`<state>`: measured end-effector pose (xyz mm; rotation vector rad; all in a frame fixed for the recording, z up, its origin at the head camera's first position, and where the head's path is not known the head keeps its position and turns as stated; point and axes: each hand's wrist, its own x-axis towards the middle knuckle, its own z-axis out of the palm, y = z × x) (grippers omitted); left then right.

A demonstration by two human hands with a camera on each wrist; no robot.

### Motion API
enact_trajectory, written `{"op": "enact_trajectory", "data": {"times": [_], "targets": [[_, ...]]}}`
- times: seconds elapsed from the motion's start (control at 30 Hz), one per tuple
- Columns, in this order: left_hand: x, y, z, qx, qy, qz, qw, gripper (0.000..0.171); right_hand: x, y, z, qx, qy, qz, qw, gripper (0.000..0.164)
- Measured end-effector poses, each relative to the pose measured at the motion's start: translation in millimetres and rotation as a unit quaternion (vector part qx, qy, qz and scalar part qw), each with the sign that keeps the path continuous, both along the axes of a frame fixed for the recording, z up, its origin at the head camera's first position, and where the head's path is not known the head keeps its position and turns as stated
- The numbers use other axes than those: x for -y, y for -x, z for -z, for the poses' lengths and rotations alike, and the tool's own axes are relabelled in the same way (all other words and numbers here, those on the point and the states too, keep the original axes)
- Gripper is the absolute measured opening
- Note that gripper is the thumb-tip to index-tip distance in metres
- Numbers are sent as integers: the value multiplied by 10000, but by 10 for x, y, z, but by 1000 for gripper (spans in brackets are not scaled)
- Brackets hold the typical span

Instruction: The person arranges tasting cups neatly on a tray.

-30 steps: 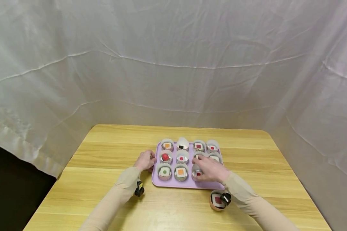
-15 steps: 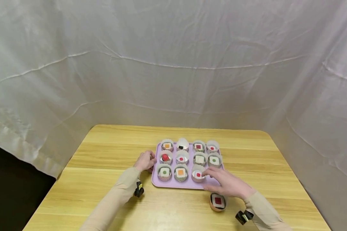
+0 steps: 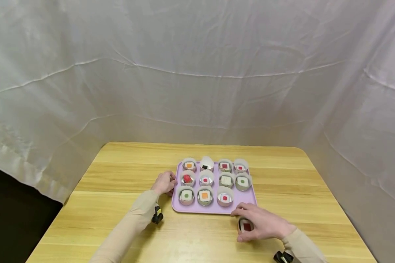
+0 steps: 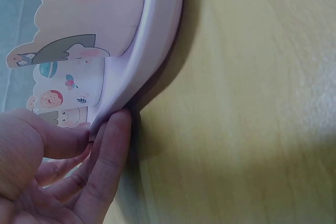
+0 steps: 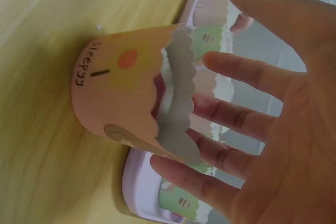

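Note:
The left hand (image 3: 164, 183) pinches the left edge of a lavender tray (image 3: 197, 210), thumb above and fingers beneath in the left wrist view. Rows of paper baking cups stand on the tray, each holding a toy sushi piece. In front of the tray, one peach paper cup (image 5: 123, 87) with a scalloped rim stands on the table. Inside it lies a toy sushi roll (image 3: 247, 226) with a dark red centre. Spread fingers of the right hand (image 3: 266, 223) reach around this cup's rim, the thumb on its near side in the head view.
The tray's front right corner (image 3: 248, 206) holds no cup. A cup with a red-centred piece (image 3: 225, 198) stands left of that spot, and a green-dotted piece (image 3: 243, 181) sits behind it. Light curtains (image 3: 197, 91) hang around the wooden table (image 3: 135, 160).
The right hand has left the cups on the tray and moved toward the near side, down to the single cup in front. The left hand has stayed at the tray's edge.

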<state>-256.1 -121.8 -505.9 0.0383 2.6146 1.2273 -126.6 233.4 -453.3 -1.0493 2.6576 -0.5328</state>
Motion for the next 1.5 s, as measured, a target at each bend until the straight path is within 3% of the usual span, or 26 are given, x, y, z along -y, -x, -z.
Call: {"op": "enact_trajectory", "data": {"times": [0.17, 0.6, 0.73, 1.07, 1.5], "targets": [[1, 6, 10, -51, 66, -1, 10000, 9, 33, -9, 4, 328, -188, 76, 9993, 65], [4, 16, 11, -116, 115, 39, 9999, 7, 48, -11, 59, 287, -344, 47, 9990, 53], [5, 13, 12, -151, 134, 47, 9998, 6, 48, -11, 64, 172, -331, -19, 9993, 51], [-1, 13, 18, -84, 65, 24, 9999, 7, 48, -14, 99, -295, -240, -187, 9991, 27], [-2, 4, 6, -73, 51, -21, 10000, 8, 37, -5, 126, -204, -171, -197, 9995, 32]]}}
